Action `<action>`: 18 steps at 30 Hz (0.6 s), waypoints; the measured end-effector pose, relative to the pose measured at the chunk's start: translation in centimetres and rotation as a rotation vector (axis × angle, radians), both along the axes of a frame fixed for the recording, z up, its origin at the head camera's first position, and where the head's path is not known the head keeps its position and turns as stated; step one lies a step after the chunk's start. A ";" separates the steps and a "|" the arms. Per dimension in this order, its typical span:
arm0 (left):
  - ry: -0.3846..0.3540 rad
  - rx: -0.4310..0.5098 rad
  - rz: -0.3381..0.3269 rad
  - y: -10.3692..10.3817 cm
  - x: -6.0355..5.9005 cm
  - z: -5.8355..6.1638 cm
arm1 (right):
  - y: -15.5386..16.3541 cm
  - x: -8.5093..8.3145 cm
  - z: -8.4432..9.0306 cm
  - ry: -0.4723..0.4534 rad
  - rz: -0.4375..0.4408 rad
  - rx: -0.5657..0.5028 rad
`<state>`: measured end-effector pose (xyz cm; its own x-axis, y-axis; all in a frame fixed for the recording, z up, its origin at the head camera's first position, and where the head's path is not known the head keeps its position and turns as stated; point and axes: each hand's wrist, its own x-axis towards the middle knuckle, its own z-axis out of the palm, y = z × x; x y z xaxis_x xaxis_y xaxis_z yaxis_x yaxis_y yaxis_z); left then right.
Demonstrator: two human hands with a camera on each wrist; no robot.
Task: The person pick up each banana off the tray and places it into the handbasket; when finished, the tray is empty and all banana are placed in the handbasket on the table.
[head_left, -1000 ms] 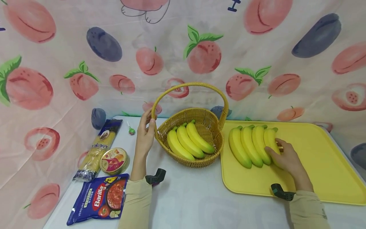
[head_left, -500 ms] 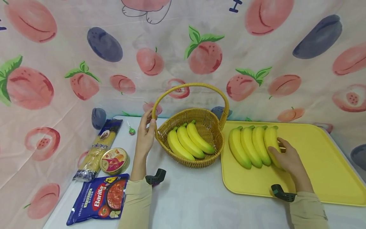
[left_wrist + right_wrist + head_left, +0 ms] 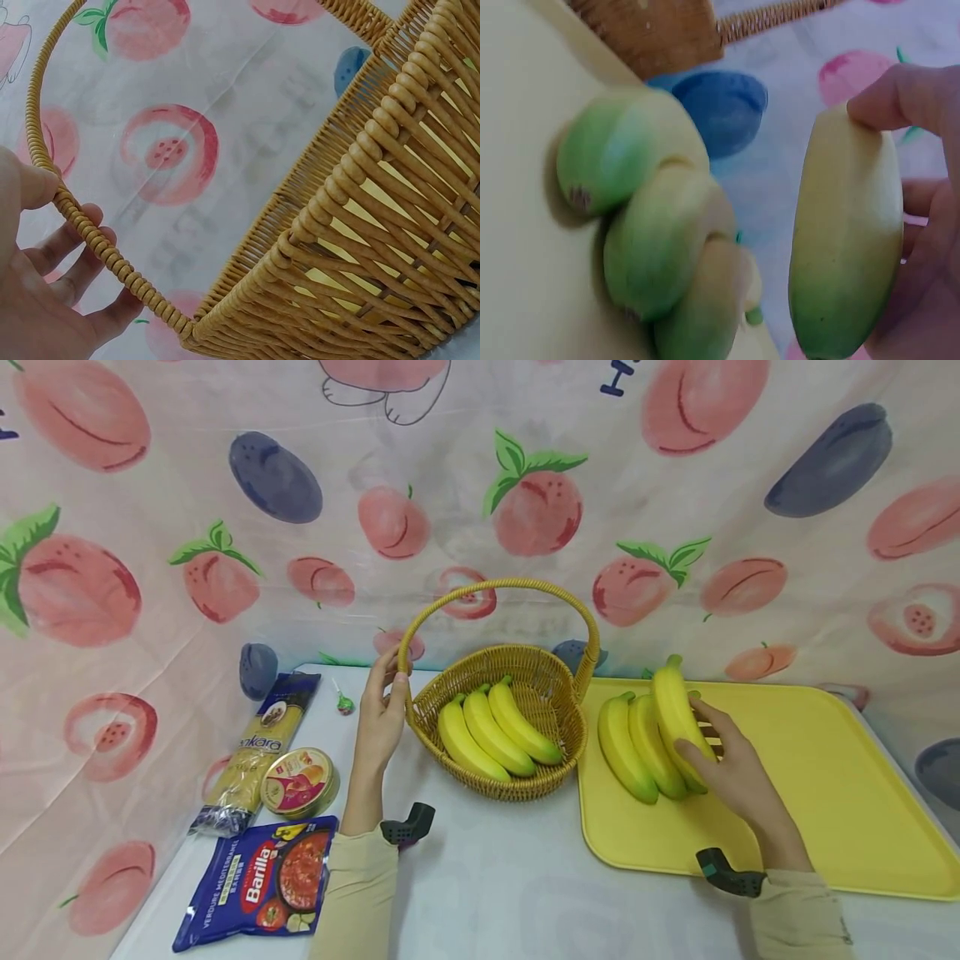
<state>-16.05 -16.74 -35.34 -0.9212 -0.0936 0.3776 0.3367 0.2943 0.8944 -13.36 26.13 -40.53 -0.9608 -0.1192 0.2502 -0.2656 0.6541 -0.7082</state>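
My right hand (image 3: 731,760) holds a banana (image 3: 677,706) between thumb and fingers, lifted over the other bananas on the yellow tray. In the right wrist view this banana (image 3: 845,240) is gripped apart from three bananas (image 3: 660,232) lying side by side. My left hand (image 3: 384,710) grips the handle of the wicker basket (image 3: 517,787) at its left end. Thumb and fingers lie on either side of the wrapped handle (image 3: 105,251) in the left wrist view. Three bananas (image 3: 495,731) rest inside the basket, stems toward the back.
The yellow tray (image 3: 832,793) lies right of the basket. At the left are a pasta packet (image 3: 258,752), a round tin (image 3: 298,782), a blue Barilla pouch (image 3: 258,885) and a small lollipop (image 3: 344,703). A fruit-print cloth (image 3: 465,468) hangs behind.
My right hand has picked the rightmost banana off the tray and moved it up and left, above the remaining ones. My left hand stays on the basket handle.
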 end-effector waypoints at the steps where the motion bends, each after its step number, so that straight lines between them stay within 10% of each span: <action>1: 0.001 -0.001 0.000 0.0 0.0 0.0 | -0.4 0.1 0.2 0.018 0.016 -0.001; 18: 0.025 0.001 -0.014 -0.2 -0.1 -0.2 | -6.0 1.0 1.3 0.226 0.270 -0.053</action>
<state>-16.17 -16.91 -35.56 -0.9128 -0.0816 0.4001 0.3626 0.2885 0.8862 -12.37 20.11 -39.23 -0.8161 -0.3429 0.4652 -0.5777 0.5029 -0.6429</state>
